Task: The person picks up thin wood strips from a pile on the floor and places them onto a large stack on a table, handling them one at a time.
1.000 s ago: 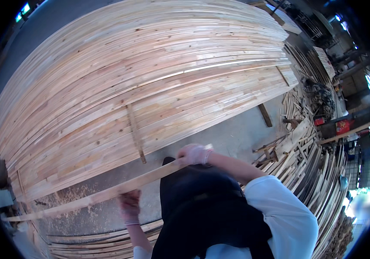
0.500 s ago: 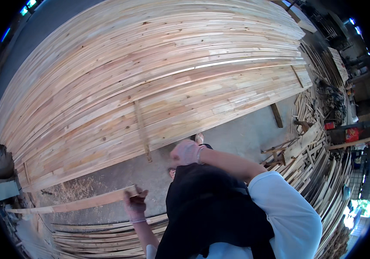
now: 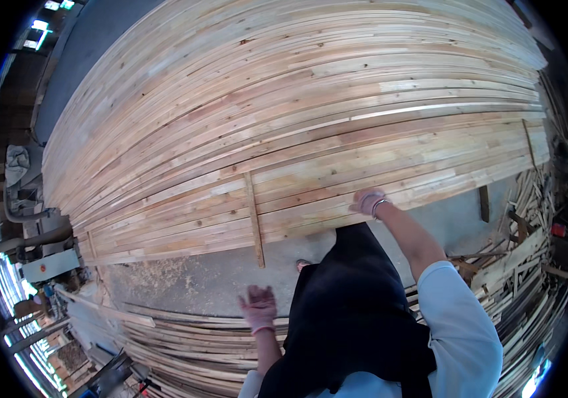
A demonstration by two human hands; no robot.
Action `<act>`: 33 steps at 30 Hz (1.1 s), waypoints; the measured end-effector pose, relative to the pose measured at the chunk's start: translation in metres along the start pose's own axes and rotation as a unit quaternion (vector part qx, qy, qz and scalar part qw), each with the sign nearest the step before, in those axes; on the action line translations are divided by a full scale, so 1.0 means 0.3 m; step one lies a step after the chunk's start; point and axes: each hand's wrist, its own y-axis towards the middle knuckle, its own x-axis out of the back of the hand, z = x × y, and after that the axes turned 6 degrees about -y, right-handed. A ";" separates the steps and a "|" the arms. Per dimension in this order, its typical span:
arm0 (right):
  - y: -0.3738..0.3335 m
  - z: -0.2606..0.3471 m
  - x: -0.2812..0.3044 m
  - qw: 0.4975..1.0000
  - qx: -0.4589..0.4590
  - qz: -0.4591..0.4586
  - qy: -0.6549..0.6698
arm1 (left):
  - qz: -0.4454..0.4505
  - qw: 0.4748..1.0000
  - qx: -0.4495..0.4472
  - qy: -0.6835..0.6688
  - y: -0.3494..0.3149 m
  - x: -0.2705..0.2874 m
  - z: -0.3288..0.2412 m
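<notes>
My left hand (image 3: 258,308), in a thin pinkish glove, hangs with fingers spread and nothing in it, above the floor at the lower middle. My right hand (image 3: 368,201), gloved too and with a bracelet at the wrist, is over the near edge of a wide layer of long pale wooden boards (image 3: 310,192). Its fingers look loosely stretched, holding nothing visible; whether they touch the wood I cannot tell. To the left of my left hand, a single board (image 3: 115,310) lies with its near end toward me, apart from the hand.
A crosswise wooden strip (image 3: 254,222) sticks out below the board layer. Sawdust (image 3: 164,277) covers part of the concrete floor. Behind me lie stacked narrow strips (image 3: 184,338); scrap wood (image 3: 529,225) is heaped at right. A machine with a pale box (image 3: 52,265) stands at left.
My left hand has let go of the board, which now lies at the left. My right hand has moved right and forward to the board layer's edge. The view has shifted leftward.
</notes>
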 end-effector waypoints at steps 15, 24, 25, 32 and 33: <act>0.678 -0.528 0.242 0.925 -0.160 -0.171 -0.300 | -0.139 0.989 0.009 0.056 -0.254 0.144 0.217; 0.466 -0.414 0.229 0.897 -0.047 -0.128 -0.421 | 0.004 0.996 0.056 0.067 -0.171 0.022 0.200; 0.490 -0.488 0.097 0.924 -0.021 -0.107 -0.366 | 0.023 0.995 0.067 0.076 -0.147 -0.002 0.187; -0.128 -0.278 -0.107 0.971 0.074 0.176 -0.143 | 0.067 0.986 0.133 0.078 0.044 -0.003 0.130; -0.279 -0.181 -0.071 0.968 0.049 0.186 -0.158 | 0.054 0.987 0.130 0.083 0.043 -0.002 0.126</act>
